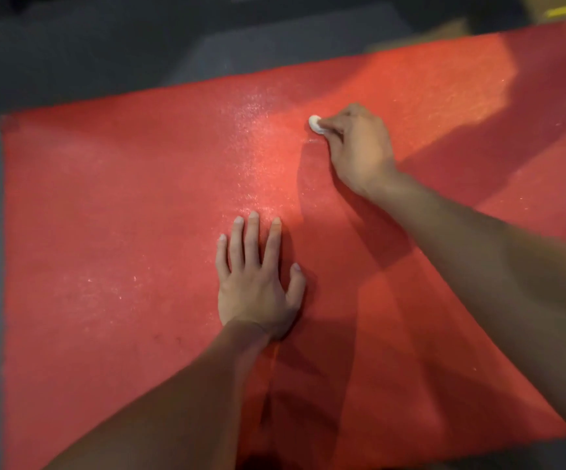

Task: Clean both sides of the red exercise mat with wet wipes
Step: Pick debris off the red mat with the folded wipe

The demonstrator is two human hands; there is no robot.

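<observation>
The left hand (pixel 257 283) lies palm down with its fingers spread and flat, forearm bare and reaching forward from the lower left. The right hand (pixel 356 147) is stretched farther out from the right, knuckles up, fingers curled into a tight grip, arm nearly straight.

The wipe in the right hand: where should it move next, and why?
Probably toward the person, down the mat. The right hand presses the bunched white wipe near the far edge, beside a glistening strip, while the left hand lies flat and steadies the mat. The surface nearer the person looks dull, perhaps not yet wiped.
</observation>
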